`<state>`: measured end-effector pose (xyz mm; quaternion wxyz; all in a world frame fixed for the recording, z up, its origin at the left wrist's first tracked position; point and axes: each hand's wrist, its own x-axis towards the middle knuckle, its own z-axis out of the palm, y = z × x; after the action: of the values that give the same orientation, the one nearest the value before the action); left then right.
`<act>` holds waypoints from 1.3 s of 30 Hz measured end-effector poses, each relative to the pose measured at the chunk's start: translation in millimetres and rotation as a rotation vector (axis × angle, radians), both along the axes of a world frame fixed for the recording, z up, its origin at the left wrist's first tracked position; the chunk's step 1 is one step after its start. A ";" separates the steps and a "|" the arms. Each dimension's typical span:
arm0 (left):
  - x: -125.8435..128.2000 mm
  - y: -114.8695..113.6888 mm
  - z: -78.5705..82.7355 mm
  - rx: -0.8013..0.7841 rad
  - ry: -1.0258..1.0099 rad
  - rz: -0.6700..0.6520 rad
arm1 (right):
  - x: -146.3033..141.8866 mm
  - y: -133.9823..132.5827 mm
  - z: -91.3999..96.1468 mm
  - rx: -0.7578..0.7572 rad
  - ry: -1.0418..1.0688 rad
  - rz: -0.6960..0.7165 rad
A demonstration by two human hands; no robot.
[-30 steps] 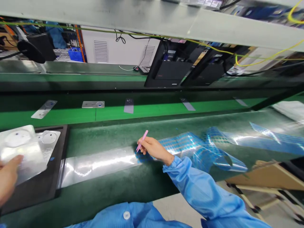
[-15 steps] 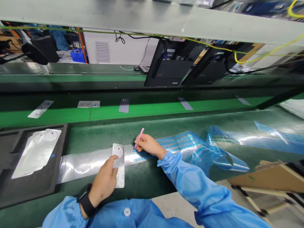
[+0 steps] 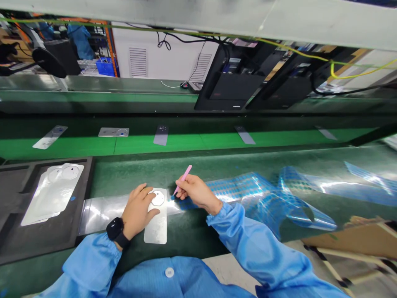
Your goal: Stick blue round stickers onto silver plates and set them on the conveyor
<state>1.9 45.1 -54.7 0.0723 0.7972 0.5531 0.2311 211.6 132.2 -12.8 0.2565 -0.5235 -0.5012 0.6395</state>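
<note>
On the bench, a pale phone back cover [image 3: 158, 229] with a round camera area lies over a strip of clear film. My left hand [image 3: 138, 210] holds it in place from its left side, thumb and fingertips on its face and the other fingers spread. Pink tweezers [image 3: 186, 174] are pinched in my right hand [image 3: 196, 192]. Their tips point down close to the cover's upper right edge, by a small blue dot [image 3: 173, 198]. To the right, the clear film carries rows of blue dot stickers [image 3: 235, 186] and curls up further along.
A black tray [image 3: 83, 207] at left holds several stacked phone covers [image 3: 58, 194]. Behind the bench, more covers lie spaced along a green belt [image 3: 192, 142]. Black monitors [image 3: 229, 82] hang beyond it, and a cardboard box [image 3: 356, 240] stands at lower right.
My left hand has shifted up on the phone cover, its fingers spreading more. The cover now sits closer to the tweezer tips, which have moved slightly left over the film. The view has tilted slightly.
</note>
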 end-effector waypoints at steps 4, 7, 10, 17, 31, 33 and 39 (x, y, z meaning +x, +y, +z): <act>2.6 -4.1 -11.9 0.052 0.031 0.001 | -26.6 -12.7 -8.1 0.031 -0.052 -0.049; 5.9 -9.5 -13.7 0.083 0.023 0.007 | -34.4 -15.4 -12.7 0.021 -0.116 -0.067; 8.5 -11.3 -13.3 0.091 0.010 0.007 | -34.6 -16.0 -11.3 0.012 -0.134 -0.085; 11.1 -11.2 -9.6 0.044 -0.014 0.013 | -35.1 -18.2 -5.2 -0.001 -0.179 -0.127; 11.4 -12.1 -5.0 0.004 0.014 0.011 | -30.3 -17.8 -12.0 0.057 -0.192 -0.055; 11.5 -12.1 -4.6 0.004 0.020 0.012 | -31.2 -18.4 -10.4 0.060 -0.204 -0.053; 12.6 -11.3 3.2 -0.035 0.044 -0.004 | -32.1 -20.3 -9.9 0.087 -0.244 -0.055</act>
<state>14.6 33.8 -51.5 0.0747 0.8016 0.5571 0.2036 179.6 111.9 -22.6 0.2335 -0.5994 -0.5413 0.5415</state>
